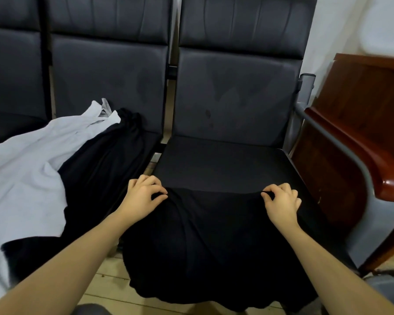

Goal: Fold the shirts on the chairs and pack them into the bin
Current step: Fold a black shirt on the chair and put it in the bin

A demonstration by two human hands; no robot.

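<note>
Nearest, a black shirt [205,242] hangs over the front edge of the right-hand chair [225,160], its lower part drooping toward the floor. The left hand [143,196] and right hand [282,203] each pinch its far edge. This looks like laying it flat for folding; next, likely drawing it further onto the seat. Further left lie a white shirt [27,169] and another dark garment [105,160]. No bin or readable writing shows.

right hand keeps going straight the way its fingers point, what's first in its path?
Right hand pinches the black shirt edge, pointing up-frame. Bare seat cushion lies ahead, then likely the chair backrest; depth is unclear.
</note>
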